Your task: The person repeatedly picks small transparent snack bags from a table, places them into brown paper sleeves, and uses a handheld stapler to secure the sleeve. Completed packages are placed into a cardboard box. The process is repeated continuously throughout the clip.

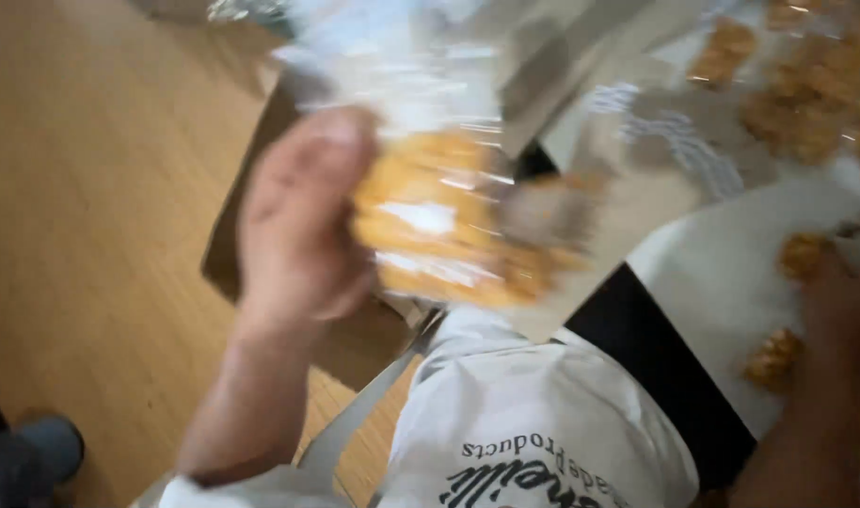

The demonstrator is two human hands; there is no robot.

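The left hand [298, 221] is clamped on a clear, shiny plastic bag [439, 226] full of golden, crumbly snack pieces. The right hand [839, 301] rests among loose pieces [773, 357] on the white worktop [722, 273]; its grip is too blurred to tell.

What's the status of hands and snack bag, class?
Left hand grips clear bag of golden snacks. Right hand rests among loose snacks on white sheet. Nothing blocking.

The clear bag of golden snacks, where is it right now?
In the head view the clear bag of golden snacks sits centre frame, gripped by the left hand, above the white apron and left of the white tray.
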